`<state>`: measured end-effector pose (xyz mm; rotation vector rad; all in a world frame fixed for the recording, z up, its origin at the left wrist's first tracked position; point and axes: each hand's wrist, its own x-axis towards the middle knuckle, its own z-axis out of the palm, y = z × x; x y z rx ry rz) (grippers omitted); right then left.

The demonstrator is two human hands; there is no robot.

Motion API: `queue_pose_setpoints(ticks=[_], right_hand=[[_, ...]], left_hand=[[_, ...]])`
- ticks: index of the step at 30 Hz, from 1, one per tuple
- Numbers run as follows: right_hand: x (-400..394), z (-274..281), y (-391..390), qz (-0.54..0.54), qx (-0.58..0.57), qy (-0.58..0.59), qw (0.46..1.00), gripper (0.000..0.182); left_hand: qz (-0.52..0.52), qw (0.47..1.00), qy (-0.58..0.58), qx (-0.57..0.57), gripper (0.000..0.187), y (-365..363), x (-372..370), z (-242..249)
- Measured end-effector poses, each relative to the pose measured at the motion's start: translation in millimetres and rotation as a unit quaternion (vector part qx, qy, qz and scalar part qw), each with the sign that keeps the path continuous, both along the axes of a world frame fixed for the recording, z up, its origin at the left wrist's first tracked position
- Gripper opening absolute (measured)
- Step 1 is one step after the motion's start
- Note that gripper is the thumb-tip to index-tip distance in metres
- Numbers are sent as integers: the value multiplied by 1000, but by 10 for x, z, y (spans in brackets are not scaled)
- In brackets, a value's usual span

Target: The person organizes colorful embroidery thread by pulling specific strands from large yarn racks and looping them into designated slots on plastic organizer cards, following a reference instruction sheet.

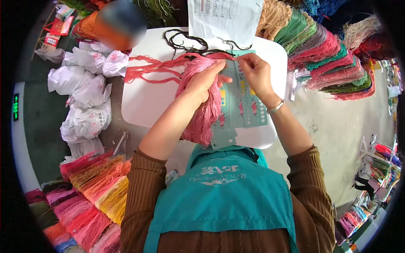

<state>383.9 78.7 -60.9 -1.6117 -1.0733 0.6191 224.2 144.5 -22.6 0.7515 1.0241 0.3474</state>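
Note:
My left hand (206, 80) is closed around the top of a thick pink skein of thread (202, 114), which hangs down over the front edge of the white table. At the right, my right hand (256, 74) pinches the end of a reddish-pink strand (231, 55) between thumb and fingers. Loose coral-pink threads (154, 69) trail left from the skein across the tabletop. Black thread (185, 40) lies in loops behind them. Beneath my hands are green cards (249, 107) with holes along the edges and pink flower pictures.
A printed paper sheet (223, 19) sits at the back of the white table (139, 101). White plastic bags (86, 101) are piled at the left. Coloured skeins (325, 59) hang at the right, with more skeins (97, 181) at lower left.

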Motion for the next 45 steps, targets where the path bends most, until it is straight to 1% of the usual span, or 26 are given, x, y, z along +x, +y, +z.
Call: queue_pose_setpoints(ticks=[2,3,6,9,12,13,15,18,20,21,24,25,28,29,32,35,38,41,45], right_hand=[[92,-209,100,4,-8,67,998,12],[97,-255,117,1,-38,85,996,13],[122,-348,130,6,-36,88,995,13],[135,-314,91,26,-51,121,991,13],[101,-250,25,54,-18,185,981,13],[87,-224,5,58,-16,175,983,12],[56,-182,-36,65,-14,157,985,11],[-5,-143,-47,56,-20,177,982,10],[-14,-229,-48,52,-19,151,987,10],[-23,-227,-42,50,-18,137,989,9],[-126,-149,-132,111,-23,99,989,10],[-150,-44,-145,138,-39,63,988,11],[-146,-124,-102,76,-40,36,996,12],[-119,-192,-88,54,-31,66,996,13],[-102,-38,-138,87,-79,34,992,12],[-139,-196,-121,96,-29,22,995,11],[-156,-238,-87,85,2,34,996,10],[-152,-284,-79,87,-31,-3,996,10],[-170,-237,-71,87,-48,-12,995,10]], left_hand=[[-6,1000,3,-15,39,27,42,-82],[7,1000,-6,-5,40,10,82,-77],[18,1000,6,15,33,11,143,-175],[-51,997,35,51,19,56,194,-422],[-24,995,14,94,10,-27,255,-524],[-43,994,39,88,9,-21,235,-527],[-49,994,39,85,10,-19,170,-469],[-66,992,67,84,14,2,31,-383],[-90,990,74,84,16,23,-37,-379],[-79,992,66,79,19,0,-48,-396],[-109,983,115,93,20,-5,-120,-528],[-120,982,120,80,21,-5,-124,-555],[-83,989,84,90,24,-45,-136,-559],[-91,985,99,105,26,-23,-152,-609],[-91,985,111,93,24,-34,-138,-500],[-90,988,95,79,23,-26,-124,-418],[-48,994,63,71,20,-37,-144,-350],[-73,994,49,64,20,14,-175,-391],[-98,993,29,55,21,57,-207,-421]])
